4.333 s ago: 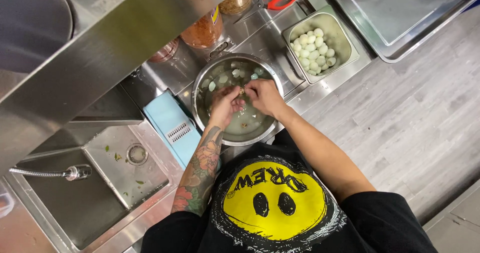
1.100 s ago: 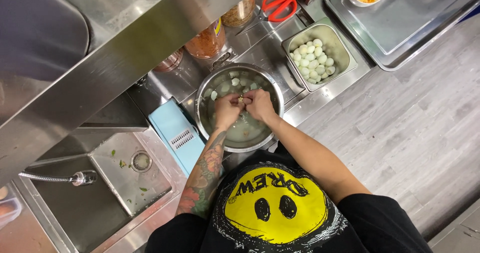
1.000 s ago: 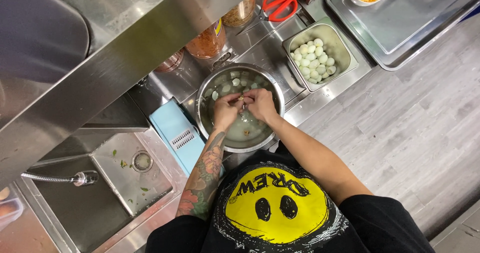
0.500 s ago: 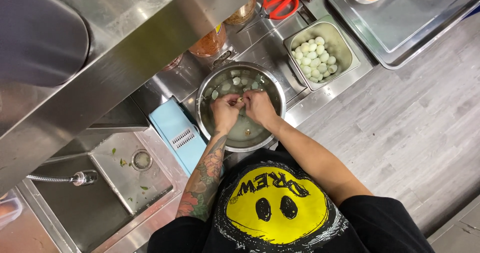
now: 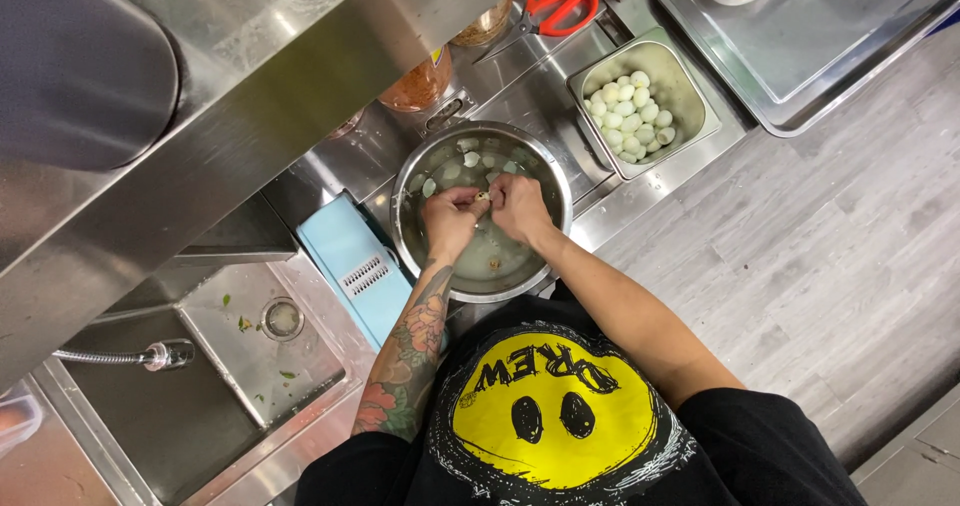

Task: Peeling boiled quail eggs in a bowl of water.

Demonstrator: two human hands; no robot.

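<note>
Both hands meet over the round steel bowl point(image 5: 481, 211): the left hand point(image 5: 452, 221) and the right hand point(image 5: 519, 206) have their fingers pressed together, pinching one small pale egg point(image 5: 482, 197) between them just above the cloudy water, where more small eggs float near the far rim. This looks like the peeling step, with shell being picked off the egg. The next move calls for a light, rolling pinch so the soft egg is not crushed, then a short reach to the rectangular steel pan point(image 5: 693, 86) of peeled eggs on the worktop, right of the bowl.
</note>
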